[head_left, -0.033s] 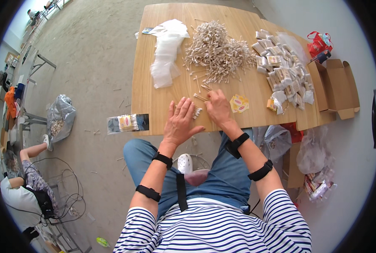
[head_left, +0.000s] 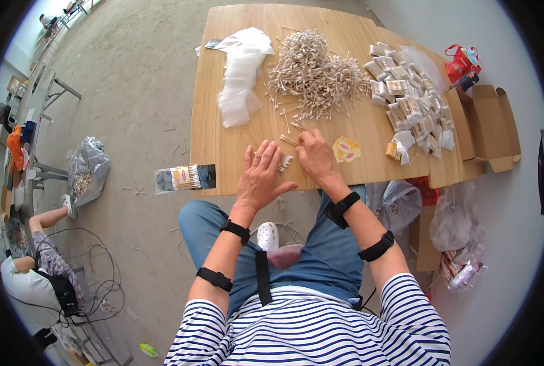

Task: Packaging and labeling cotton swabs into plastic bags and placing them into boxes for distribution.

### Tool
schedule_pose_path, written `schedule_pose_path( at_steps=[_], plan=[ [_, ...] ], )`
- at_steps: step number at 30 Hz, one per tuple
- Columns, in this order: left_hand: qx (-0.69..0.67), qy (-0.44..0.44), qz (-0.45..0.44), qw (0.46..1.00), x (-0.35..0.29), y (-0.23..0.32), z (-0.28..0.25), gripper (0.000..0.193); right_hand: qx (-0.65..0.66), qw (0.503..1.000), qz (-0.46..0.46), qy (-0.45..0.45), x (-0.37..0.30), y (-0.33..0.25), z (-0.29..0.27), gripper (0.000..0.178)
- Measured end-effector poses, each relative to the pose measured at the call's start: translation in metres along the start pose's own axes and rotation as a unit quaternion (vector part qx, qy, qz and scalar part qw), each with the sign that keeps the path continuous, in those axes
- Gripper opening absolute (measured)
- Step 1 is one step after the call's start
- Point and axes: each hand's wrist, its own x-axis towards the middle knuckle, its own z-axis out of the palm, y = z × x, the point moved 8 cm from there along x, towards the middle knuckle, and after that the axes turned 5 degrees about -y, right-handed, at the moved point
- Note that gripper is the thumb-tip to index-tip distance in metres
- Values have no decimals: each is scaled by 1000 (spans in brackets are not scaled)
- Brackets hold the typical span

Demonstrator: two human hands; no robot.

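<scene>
My left hand (head_left: 261,173) lies palm down near the table's front edge, fingers stretched out over a small bunch of cotton swabs (head_left: 285,161) whose white tips show beside it. To its right, my right hand (head_left: 314,157) has its fingers curled in a pinch on a few loose cotton swabs (head_left: 289,140). Its palm side is hidden. Beyond both hands spreads a large heap of cotton swabs (head_left: 311,76). Just right of my right hand lie yellow-and-white printed cards (head_left: 346,149).
Clear flat bags (head_left: 241,79) lie fanned at the far left of the wooden table (head_left: 223,165). A filled swab pack (head_left: 185,177) sits at the left edge. Packed swab bundles (head_left: 409,107) pile up at right, beside an open cardboard box (head_left: 485,125). A person (head_left: 34,280) is at lower left.
</scene>
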Motion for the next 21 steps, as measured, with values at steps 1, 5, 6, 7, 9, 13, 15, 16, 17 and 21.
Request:
schedule_pose_path(
  at_steps=[1,5,6,7,9,13,15,16,17,21],
  plan=[
    [0,-1,1,1000,0,0,0,96,-5,1000,-2,-9,-1,-2,3,13],
    [10,6,0,1000,-1,-2,2,97,4,999,-36,-21,-3,-20,21,8],
    [14,15,7,1000,-1,-1,1,97,10,998,-50,-25,-4,-27,28,7],
    [14,16,8,1000,0,-1,2,97,15,997,-63,-29,-5,-32,31,6],
    [28,13,21,999,1,3,2,97,13,999,-32,-9,6,-21,27,7],
    [13,-3,1,1000,-2,0,5,97,-20,998,52,37,28,-14,14,9],
    [17,-13,-2,1000,1,-2,6,97,-46,998,40,31,30,-9,20,10],
    [16,-12,0,1000,3,-1,7,97,-71,997,27,22,30,-8,24,11],
    [20,-7,2,1000,2,0,6,97,-71,997,25,20,25,-6,25,11],
    [22,3,5,1000,-1,-1,4,97,-28,1000,6,-3,9,-3,20,13]
  ],
)
